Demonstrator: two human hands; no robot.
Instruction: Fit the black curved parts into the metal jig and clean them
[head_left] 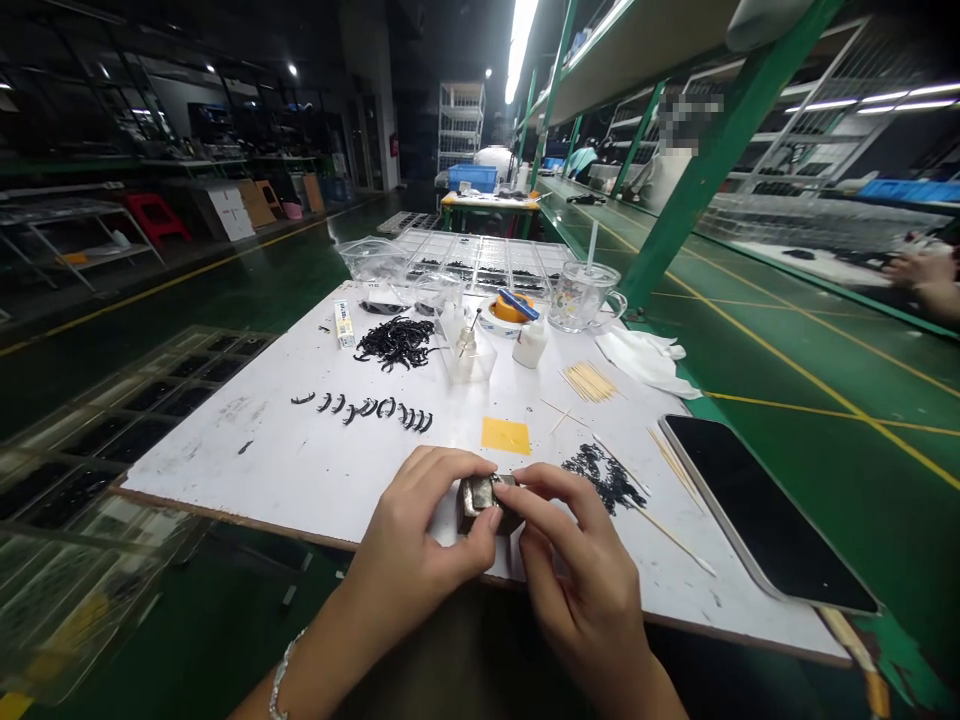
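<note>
Both hands hold 1 small metal block point(484, 500) over the near edge of the white board point(300, 470). The left hand point(420, 535) pinches the block's left end, thumb on its near face; the right hand point(577, 560) pinches its right end with thumb and forefinger. Judged step: fitting or adjusting a part at the block. The next move likely calls for fine fingertip pressure. The block's long axis runs left-right, parallel to the near edge. A pile of small black parts point(604, 475) lies just right of the hands.
</note>
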